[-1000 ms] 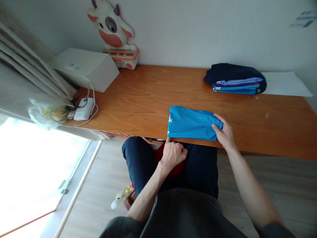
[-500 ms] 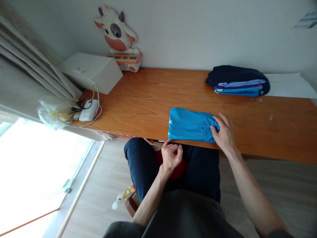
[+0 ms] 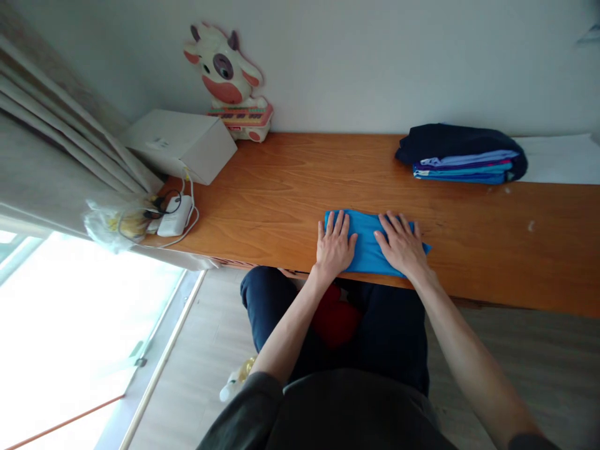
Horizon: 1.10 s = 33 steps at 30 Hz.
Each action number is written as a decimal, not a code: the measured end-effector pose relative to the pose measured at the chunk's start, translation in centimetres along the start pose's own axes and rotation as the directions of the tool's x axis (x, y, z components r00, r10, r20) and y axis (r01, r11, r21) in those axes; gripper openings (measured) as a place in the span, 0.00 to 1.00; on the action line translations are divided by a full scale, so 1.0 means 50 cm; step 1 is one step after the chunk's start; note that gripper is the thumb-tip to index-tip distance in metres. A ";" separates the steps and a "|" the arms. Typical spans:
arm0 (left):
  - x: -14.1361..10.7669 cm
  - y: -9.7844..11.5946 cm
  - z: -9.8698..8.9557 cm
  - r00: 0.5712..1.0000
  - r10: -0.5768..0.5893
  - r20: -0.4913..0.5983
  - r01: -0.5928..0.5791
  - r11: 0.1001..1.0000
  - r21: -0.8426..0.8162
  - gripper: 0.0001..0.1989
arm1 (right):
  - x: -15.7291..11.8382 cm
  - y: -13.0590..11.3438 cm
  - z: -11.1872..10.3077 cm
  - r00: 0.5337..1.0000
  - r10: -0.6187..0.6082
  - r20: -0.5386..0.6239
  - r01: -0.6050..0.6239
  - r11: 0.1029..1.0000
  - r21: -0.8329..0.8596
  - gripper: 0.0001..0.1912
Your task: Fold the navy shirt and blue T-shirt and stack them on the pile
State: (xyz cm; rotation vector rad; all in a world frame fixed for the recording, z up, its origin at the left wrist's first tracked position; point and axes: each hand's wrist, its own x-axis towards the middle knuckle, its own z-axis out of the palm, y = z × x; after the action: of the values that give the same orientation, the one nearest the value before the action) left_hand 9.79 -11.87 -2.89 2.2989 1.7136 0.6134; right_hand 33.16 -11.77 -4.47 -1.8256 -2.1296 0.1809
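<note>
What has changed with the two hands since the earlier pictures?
The left hand moved up from the table's front edge onto the left part of the folded blue cloth. The right hand let go of its right end, shifted left and lies flat on it. The stack of clothes stayed put.

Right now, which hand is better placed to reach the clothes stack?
Right, I'd say. The right hand lies flat on the right part of the blue cloth, nearer the clothes stack at back right. The left hand lies flat toward the cloth's left end.
</note>
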 end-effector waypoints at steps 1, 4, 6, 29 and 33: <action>-0.003 -0.014 0.007 1.000 0.013 0.015 -0.013 0.999 0.032 0.35 | -0.004 0.002 0.006 1.000 -0.004 0.001 0.004 1.000 -0.016 0.39; -0.014 -0.034 0.016 0.999 0.041 0.024 -0.042 0.998 0.045 0.37 | -0.009 0.002 0.009 1.000 -0.018 -0.007 0.018 1.000 -0.006 0.39; -0.014 -0.036 0.019 0.999 0.040 0.030 -0.040 0.999 0.016 0.38 | -0.004 0.002 0.009 1.000 -0.016 -0.017 0.017 0.999 0.035 0.38; 0.051 -0.389 -0.084 0.924 -0.354 -0.146 0.136 0.660 -0.738 0.20 | -0.045 0.101 -0.005 0.932 0.355 -0.073 -0.308 0.881 0.358 0.24; 0.069 -0.470 -0.131 0.922 -0.267 -0.281 0.224 0.958 -0.178 0.20 | -0.055 0.085 0.008 0.890 0.426 -0.163 -0.304 0.821 0.482 0.29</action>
State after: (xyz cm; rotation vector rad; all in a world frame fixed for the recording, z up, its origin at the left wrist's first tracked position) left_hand -12.60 -2.02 -5.89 1.9272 1.9784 1.0409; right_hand 37.38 -13.69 -6.59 -1.8326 -1.3890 0.4507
